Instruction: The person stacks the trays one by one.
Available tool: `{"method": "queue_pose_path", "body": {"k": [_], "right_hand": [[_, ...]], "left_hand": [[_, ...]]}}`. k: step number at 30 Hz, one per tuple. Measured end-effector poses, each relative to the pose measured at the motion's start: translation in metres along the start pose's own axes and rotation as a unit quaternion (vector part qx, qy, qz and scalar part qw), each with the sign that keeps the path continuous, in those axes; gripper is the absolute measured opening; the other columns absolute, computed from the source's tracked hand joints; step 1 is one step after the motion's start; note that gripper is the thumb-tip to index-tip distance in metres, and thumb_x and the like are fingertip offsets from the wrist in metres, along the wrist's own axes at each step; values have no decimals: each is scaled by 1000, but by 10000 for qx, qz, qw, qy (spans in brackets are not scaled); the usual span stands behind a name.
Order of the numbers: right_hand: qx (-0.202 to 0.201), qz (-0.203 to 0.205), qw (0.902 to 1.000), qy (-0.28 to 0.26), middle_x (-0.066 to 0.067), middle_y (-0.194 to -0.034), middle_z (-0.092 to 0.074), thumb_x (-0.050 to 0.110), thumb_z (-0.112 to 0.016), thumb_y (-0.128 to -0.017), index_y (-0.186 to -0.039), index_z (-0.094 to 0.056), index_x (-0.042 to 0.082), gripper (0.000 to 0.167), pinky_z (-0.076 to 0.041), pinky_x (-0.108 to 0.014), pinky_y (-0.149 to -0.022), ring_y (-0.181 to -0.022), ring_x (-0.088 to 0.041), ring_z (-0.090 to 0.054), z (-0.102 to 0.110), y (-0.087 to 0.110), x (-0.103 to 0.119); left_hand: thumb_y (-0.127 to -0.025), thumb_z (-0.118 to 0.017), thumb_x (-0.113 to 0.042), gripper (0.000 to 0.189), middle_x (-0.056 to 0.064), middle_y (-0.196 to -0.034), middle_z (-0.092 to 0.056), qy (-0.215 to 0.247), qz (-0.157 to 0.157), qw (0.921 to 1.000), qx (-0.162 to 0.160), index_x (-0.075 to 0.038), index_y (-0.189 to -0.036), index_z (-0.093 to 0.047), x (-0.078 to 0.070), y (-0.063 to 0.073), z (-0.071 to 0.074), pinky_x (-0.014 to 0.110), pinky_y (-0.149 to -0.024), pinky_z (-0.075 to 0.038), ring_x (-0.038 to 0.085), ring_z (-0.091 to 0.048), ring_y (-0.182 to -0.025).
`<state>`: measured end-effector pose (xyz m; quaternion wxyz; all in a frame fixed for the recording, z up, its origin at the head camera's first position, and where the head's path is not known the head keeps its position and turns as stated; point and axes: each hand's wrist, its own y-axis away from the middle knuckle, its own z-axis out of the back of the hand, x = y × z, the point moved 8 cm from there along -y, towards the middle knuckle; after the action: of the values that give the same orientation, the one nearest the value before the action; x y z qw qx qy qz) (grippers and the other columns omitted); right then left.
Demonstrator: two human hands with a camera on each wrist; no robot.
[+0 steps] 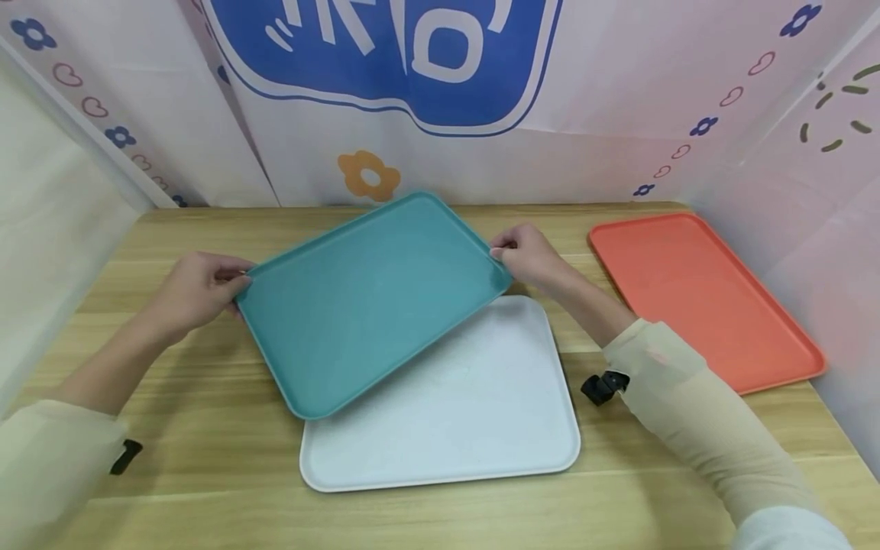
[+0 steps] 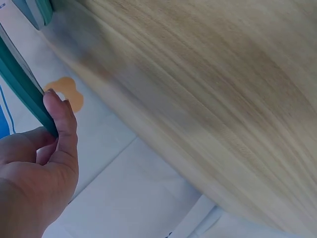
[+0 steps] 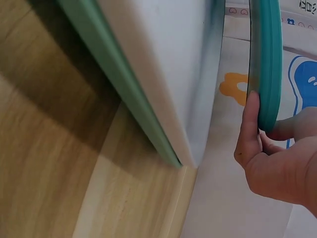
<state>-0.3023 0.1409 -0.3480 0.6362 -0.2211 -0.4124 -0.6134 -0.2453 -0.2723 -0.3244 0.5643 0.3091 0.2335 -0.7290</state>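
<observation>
A teal rectangular tray (image 1: 385,290) is held tilted above the table, its left end nearer to me. My left hand (image 1: 195,294) pinches its left edge between thumb and fingers, and the right hand (image 1: 529,256) pinches its right edge. Both grips also show in the wrist views, where the tray's teal rim (image 3: 270,64) passes between thumb and fingers. Below, partly covered by the teal tray, lies a white tray (image 1: 454,412). In the right wrist view a green tray (image 3: 124,84) shows directly under the white one.
An orange-red tray (image 1: 708,298) lies at the right of the wooden table (image 1: 227,473), partly behind my right forearm. Printed white sheeting (image 1: 584,160) stands along the back and both sides. Black clips (image 1: 605,387) hang at the sleeves.
</observation>
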Motion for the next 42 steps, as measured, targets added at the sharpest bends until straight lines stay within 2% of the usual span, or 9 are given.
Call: {"method": "queue_pose_path", "body": {"k": [7, 15, 20, 26, 30, 34, 38, 40, 42], "right_hand": [[326, -28, 9988, -351, -23, -132, -62, 10, -49, -108, -135, -60, -9, 35, -60, -32, -79, -103, -28, -64, 1, 5, -4], [238, -37, 9991, -358, -18, -124, -63, 23, -58, -107, -129, -66, -4, 35, -58, -26, -70, -97, -24, -63, 3, 6, -6], [350, -111, 9985, -399, -19, -123, -61, 25, -59, -107, -133, -64, -2, 38, -61, -30, -72, -101, -28, -63, 0, 7, -8], [562, -325, 9959, -626, -20, -135, -59, 23, -58, -108, -138, -61, -1, 38, -63, -43, -84, -115, -33, -62, -2, 8, -14], [660, -269, 9952, -669, -21, -137, -59, 22, -56, -109, -139, -60, -1, 39, -62, -47, -88, -118, -35, -61, -3, 9, -13], [596, -25, 9968, -531, -17, -120, -64, 20, -56, -109, -136, -62, -3, 36, -60, -37, -75, -99, -26, -63, -1, 9, -11], [582, 182, 9967, -526, -9, -91, -61, 16, -57, -108, -131, -64, -6, 32, -47, -28, -57, -69, -16, -50, -1, 9, -9], [602, 234, 9964, -542, -8, -84, -58, 14, -56, -108, -130, -64, -7, 31, -41, -27, -53, -62, -15, -43, -2, 9, -8], [632, 250, 9963, -535, -7, -83, -58, 12, -55, -108, -130, -63, -8, 30, -42, -27, -52, -61, -14, -44, -2, 9, -7]], "left_hand": [[-105, -49, 6, 31, 37, -103, -69, -117, 37, 9999, 57, 26, -129, -54, -3, -2, -2, 29, -56, -61, 15, -66, -59], [-106, -47, 7, 32, 27, -92, -71, 81, 110, 9998, 143, 27, -131, -52, -3, -7, -4, 27, -53, -58, 14, -63, -57], [-107, -47, 5, 33, 22, -88, -71, 99, 198, 9996, 192, 26, -132, -52, -3, -8, -5, 27, -53, -57, 15, -62, -58], [-107, -47, 4, 33, 18, -84, -70, 67, 178, 9995, 253, 24, -134, -52, -8, -11, -8, 27, -52, -56, 14, -60, -58], [-107, -48, 4, 34, 17, -83, -70, 84, 199, 9994, 282, 23, -134, -52, -9, -13, -9, 27, -52, -55, 14, -60, -58], [-107, -48, 2, 35, 18, -85, -70, 93, 256, 9990, 341, 22, -136, -52, -10, -15, -10, 27, -53, -56, 14, -60, -59], [-108, -47, 1, 36, 25, -96, -71, 108, 305, 9985, 449, 21, -137, -52, -13, -17, -13, 28, -56, -59, 13, -62, -62], [-108, -47, 1, 36, 27, -101, -71, 105, 315, 9981, 514, 20, -138, -51, -15, -18, -15, 29, -57, -60, 13, -64, -63], [-108, -48, 2, 36, 29, -104, -70, 105, 315, 9978, 566, 20, -138, -51, -17, -19, -16, 29, -58, -61, 14, -65, -64]]}}
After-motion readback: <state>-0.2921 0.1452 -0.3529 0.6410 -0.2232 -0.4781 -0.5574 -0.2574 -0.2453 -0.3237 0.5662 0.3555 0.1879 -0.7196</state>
